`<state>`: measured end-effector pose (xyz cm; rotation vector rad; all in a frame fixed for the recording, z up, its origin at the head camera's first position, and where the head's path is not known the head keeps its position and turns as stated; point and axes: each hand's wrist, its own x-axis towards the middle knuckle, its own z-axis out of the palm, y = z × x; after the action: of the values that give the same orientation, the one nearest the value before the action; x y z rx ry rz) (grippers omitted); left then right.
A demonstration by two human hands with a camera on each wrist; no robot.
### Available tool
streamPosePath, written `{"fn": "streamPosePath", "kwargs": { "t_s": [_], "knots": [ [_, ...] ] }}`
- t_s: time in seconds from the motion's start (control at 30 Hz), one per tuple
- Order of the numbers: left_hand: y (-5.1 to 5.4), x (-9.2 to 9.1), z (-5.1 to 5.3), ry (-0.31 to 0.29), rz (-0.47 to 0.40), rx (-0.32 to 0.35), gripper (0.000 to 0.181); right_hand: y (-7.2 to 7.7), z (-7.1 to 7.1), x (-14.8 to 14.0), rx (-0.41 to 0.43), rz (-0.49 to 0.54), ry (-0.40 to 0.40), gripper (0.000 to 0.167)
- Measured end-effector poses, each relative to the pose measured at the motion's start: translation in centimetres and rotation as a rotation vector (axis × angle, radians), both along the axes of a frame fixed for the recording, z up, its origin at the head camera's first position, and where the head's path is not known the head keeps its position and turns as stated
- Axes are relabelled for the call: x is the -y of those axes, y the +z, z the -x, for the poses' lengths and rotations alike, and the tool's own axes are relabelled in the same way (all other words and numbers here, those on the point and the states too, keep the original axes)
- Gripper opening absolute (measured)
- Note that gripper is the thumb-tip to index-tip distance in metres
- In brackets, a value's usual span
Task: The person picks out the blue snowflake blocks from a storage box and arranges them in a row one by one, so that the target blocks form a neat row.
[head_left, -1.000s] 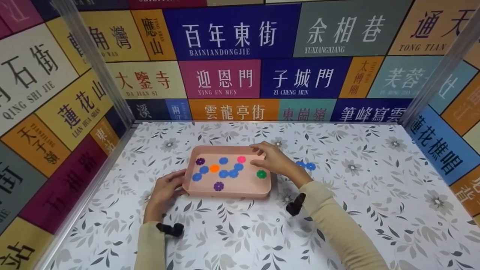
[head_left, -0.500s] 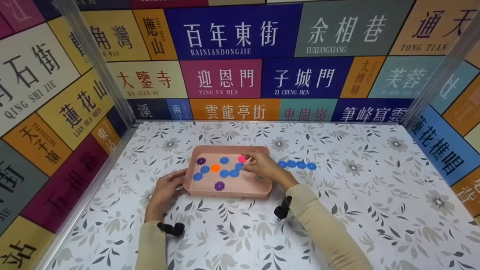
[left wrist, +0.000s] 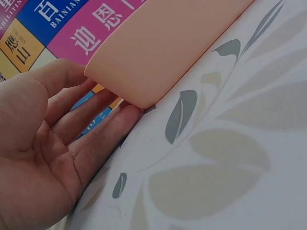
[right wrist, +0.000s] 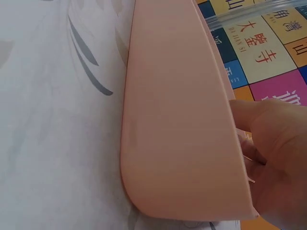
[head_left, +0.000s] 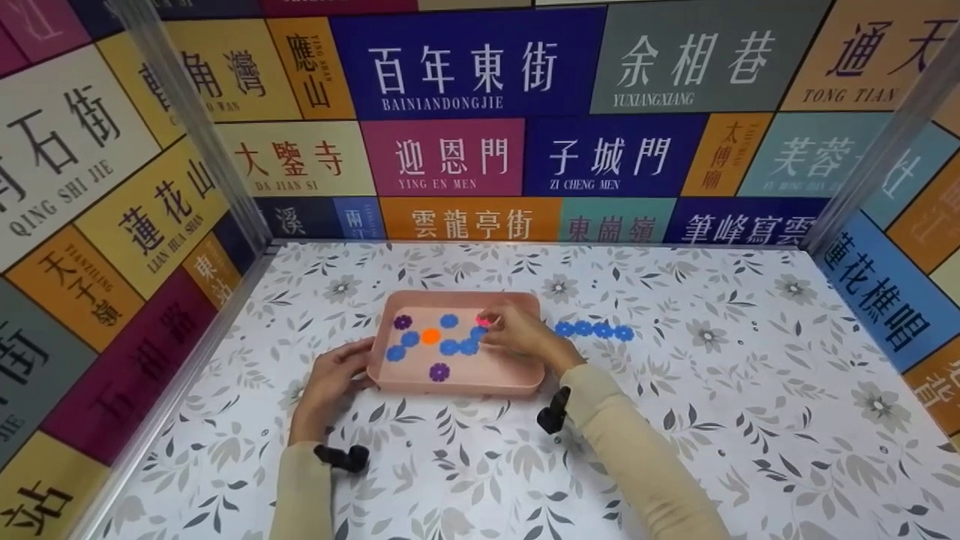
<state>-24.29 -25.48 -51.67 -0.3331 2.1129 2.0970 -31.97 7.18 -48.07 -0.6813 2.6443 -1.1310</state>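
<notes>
A pink rectangular tray (head_left: 480, 379) holds several small flower-shaped discs. My left hand (head_left: 337, 375) rests at its left side, its fingertips against the wall, as the left wrist view shows too. My right hand (head_left: 525, 334) reaches over the tray's right part, with thumb and index finger at a pink disc (head_left: 484, 320) and the end of a row of joined blue discs (head_left: 457, 347). Whether it pinches one is unclear; in the right wrist view the tray wall hides the fingertips. An orange disc (head_left: 430, 336), purple discs (head_left: 439, 372) and other blue discs (head_left: 396, 353) lie farther left.
To the right of the tray, a straight row of blue discs (head_left: 594, 329) lies on the leaf-patterned tabletop (head_left: 465, 465). Walls with coloured panels and lettering (head_left: 442, 157) enclose the table at the back and both sides.
My right hand has moved left and lower into the tray, its fingertips coming together by the pink and blue discs. It now covers the green disc and uncovers more of the blue row outside.
</notes>
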Motion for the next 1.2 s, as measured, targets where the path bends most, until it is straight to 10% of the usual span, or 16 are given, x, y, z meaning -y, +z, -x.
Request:
{"fn": "streamPosePath", "kwargs": {
  "t_s": [0.43,1.2],
  "knots": [
    [-0.1,0.0,0.1,0.012,0.050,0.017,0.044,-0.6,0.6,0.6,-0.108,-0.121,0.046,0.039],
    [-0.1,-0.1,0.2,0.011,-0.020,-0.029,0.042,-0.8,0.8,0.9,-0.059,-0.162,-0.006,0.028]
  ]
}}
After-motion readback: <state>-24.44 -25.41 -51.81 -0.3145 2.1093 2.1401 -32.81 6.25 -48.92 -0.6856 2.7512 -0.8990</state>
